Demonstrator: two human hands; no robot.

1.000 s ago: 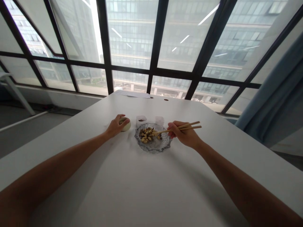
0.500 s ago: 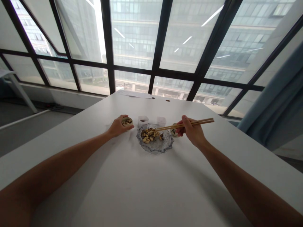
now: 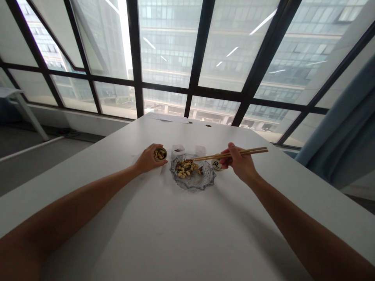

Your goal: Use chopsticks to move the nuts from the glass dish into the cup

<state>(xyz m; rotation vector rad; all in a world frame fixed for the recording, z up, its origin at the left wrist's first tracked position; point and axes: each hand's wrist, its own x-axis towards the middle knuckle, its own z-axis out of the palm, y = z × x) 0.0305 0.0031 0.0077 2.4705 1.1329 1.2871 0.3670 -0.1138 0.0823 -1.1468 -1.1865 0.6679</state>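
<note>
Chopsticks, clamped in the right grip, look light and stiff, best pinched well behind their tips. Small filled cup, clamped in the left grip, probably wants level wall support; between both grips, the glass bowl seems heavy, brittle.

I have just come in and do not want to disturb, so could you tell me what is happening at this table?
A person's left hand holds a small cup of nut-like pieces, its mouth tipped toward the camera. The right hand holds chopsticks, their tips over similar pieces in a clear, scalloped bowl. Two small pale containers stand behind the bowl.
</note>
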